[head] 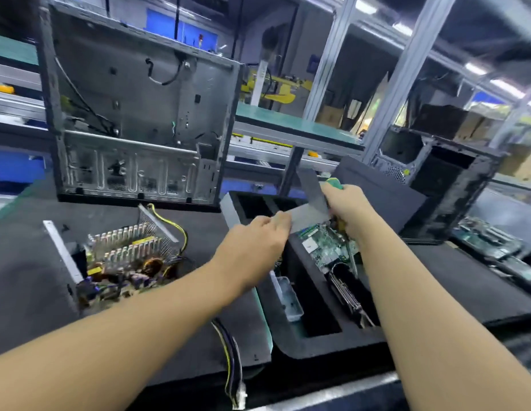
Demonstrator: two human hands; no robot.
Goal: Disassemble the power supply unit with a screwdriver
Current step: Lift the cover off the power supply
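Both hands closed on the thin, stiff metal cover, right of the opened power supply; probably light, sharp-edged, best held by edges

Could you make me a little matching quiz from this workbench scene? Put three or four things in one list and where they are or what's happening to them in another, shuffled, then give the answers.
Things:
1. Opened power supply unit
2. Grey metal plate
3. Empty computer case
4. Green-handled screwdriver

Places or states:
A. Standing upright at the back left of the bench
B. Gripped in the right hand
C. Lying on the black mat at the left, heatsinks and coils exposed
D. Pinched by the left hand above the foam tray

Pairs: 1-C, 2-D, 3-A, 4-B
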